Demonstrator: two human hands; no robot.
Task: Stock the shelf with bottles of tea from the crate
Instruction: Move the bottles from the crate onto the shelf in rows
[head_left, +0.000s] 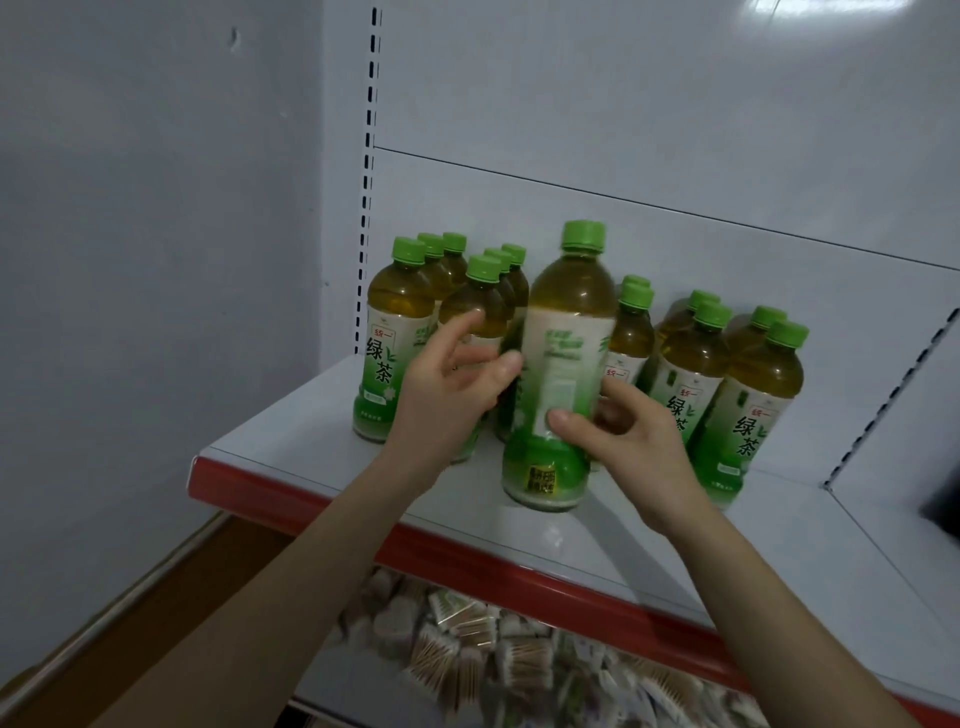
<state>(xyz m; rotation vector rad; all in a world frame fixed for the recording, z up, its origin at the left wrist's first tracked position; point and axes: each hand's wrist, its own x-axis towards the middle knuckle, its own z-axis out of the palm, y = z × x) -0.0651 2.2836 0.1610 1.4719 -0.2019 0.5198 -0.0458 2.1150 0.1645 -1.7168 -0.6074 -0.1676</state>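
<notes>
A green-capped tea bottle (566, 332) stands upright near the front of the white shelf (291, 431), its label turned partly away. My right hand (639, 447) grips its lower right side, with the thumb on the label and the fingers curled behind. My left hand (447, 395) is at its left side, fingers spread and the thumb tip touching the bottle. Several tea bottles (400, 312) stand in rows behind on the left, and several more (691, 364) on the right. The crate is out of view.
The shelf has a red front edge (467, 561) and a slotted upright (366, 182) at its back left corner. A lower shelf holds several small packets (493, 649). A dark object (943, 509) shows at the right edge. A wall closes off the left side.
</notes>
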